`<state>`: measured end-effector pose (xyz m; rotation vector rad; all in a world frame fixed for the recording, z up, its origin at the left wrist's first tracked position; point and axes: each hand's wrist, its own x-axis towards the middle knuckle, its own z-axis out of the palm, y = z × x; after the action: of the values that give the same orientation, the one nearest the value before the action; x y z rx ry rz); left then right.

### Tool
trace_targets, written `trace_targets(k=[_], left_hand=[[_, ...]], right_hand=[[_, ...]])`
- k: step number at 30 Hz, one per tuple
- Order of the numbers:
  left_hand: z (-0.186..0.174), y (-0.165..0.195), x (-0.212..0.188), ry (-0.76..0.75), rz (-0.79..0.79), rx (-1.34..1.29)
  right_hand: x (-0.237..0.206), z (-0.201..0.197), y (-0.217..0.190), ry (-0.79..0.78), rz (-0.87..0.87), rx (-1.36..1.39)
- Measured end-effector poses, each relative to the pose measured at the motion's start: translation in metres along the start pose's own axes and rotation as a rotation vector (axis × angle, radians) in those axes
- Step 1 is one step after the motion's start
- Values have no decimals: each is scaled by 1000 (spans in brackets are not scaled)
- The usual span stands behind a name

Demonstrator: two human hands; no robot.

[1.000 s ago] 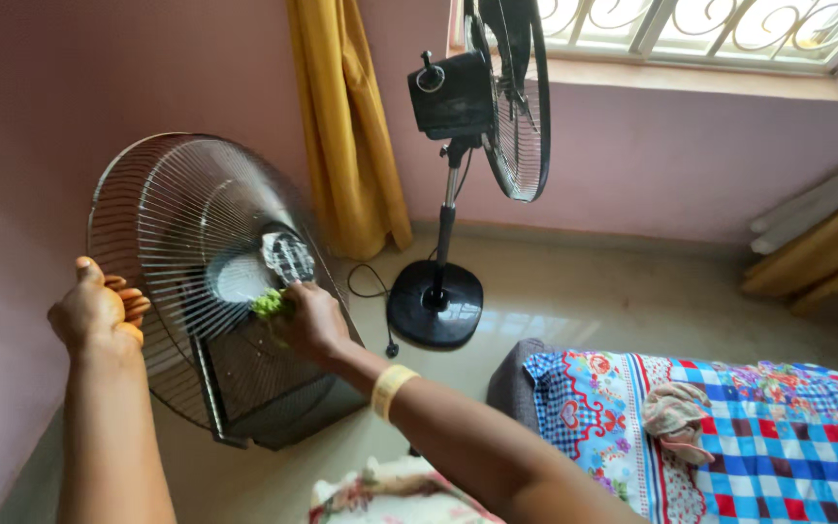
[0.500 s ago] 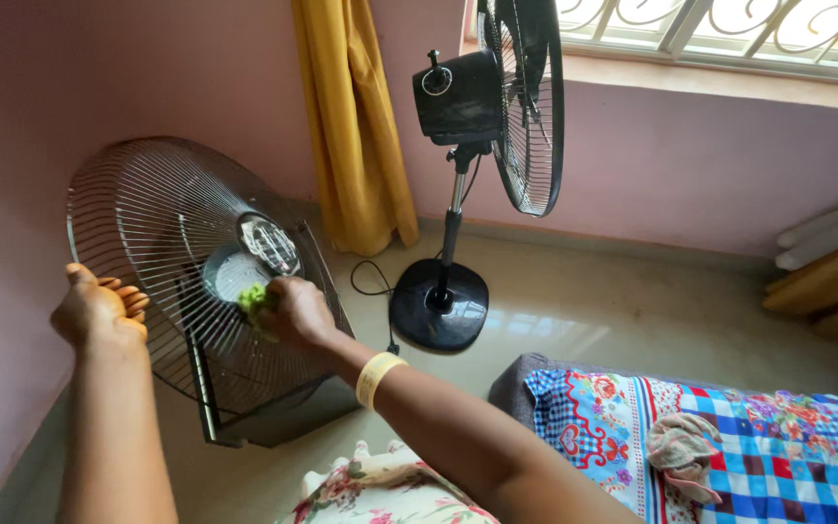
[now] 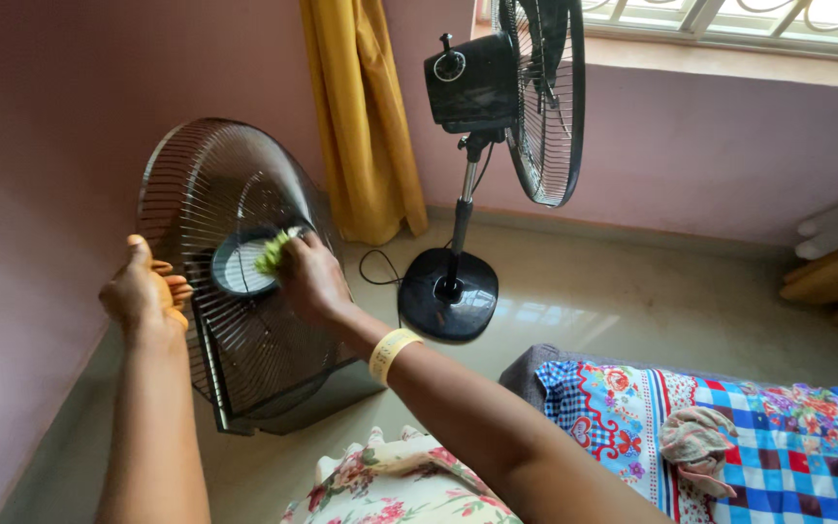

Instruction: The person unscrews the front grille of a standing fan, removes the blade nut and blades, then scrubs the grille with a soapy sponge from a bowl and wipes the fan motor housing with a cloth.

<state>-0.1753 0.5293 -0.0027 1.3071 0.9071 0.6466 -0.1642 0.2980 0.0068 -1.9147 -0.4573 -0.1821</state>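
I look down from the head camera and I see my left hand (image 3: 143, 291) closed around the left rim of a round black fan grille (image 3: 235, 277), which stands tilted on the floor (image 3: 574, 291) close to the pink wall (image 3: 41, 175). The fingers curl over the wire edge and the thumb points up, so this hand is narrow and it holds the grille. My right hand (image 3: 312, 281) is closed on a small green cloth (image 3: 273, 252) and presses it against the wires just beside the pale round centre plate (image 3: 240, 267) of the grille; the cloth touches the grille near the upper right edge of that plate. On the right wrist I have a yellow band (image 3: 392, 354). The lower part of the grille sits on a dark flat base (image 3: 322, 398) on the floor. To the right of the grille, well apart from it, a black pedestal fan (image 3: 506, 97) stands upright on its round foot (image 3: 451, 291), with a cable (image 3: 380, 272) lying on the floor beside it. Behind them a yellow curtain (image 3: 366, 116) hangs in the corner. At the bottom right I see a bed with a checked and flowered cover (image 3: 788, 456), and a crumpled pinkish rag (image 3: 695, 437) lies on it. A flowered garment (image 3: 390, 485) shows at the bottom edge.
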Motion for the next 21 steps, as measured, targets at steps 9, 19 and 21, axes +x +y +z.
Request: trace_targets(k=[9, 19, 21], left_hand=[[1, 17, -44, -9, 117, 106], [-3, 39, -72, -85, 169, 90], [-5, 41, -73, -101, 180, 48]], right_hand=[[-5, 39, 32, 159, -444, -109], [33, -9, 9, 368, -318, 20], [25, -16, 6, 368, -392, -63]])
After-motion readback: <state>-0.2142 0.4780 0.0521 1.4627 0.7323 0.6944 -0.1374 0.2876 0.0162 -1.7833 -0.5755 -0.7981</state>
